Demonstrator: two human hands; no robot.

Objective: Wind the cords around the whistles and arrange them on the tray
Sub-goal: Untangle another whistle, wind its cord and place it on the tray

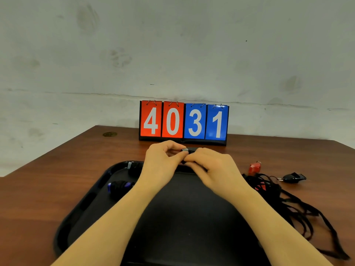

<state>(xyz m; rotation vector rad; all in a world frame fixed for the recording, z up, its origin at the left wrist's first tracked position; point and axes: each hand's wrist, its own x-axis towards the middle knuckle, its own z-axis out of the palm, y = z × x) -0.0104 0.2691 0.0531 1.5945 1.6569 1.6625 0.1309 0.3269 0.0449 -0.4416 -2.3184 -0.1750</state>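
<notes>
Above the far rim of the black tray [82, 206], my left hand [163, 162] and my right hand [209, 167] meet on a small dark whistle [189, 150] with a grey end; both pinch it, and my fingers hide most of it. Two whistles wound in black cord lie at the tray's far left: a blue one [120, 186] and a grey-tipped one [134, 167]. Right of the tray, a red whistle [254, 167] and a black whistle [293, 177] lie on the table with a tangle of black cords [292, 208].
A flip scoreboard [184, 122] reading 4031 stands at the back of the brown wooden table [48, 179], against a pale wall. The loose cords trail towards the table's near right edge. A round brass fitting [109, 134] sits at the table's far left.
</notes>
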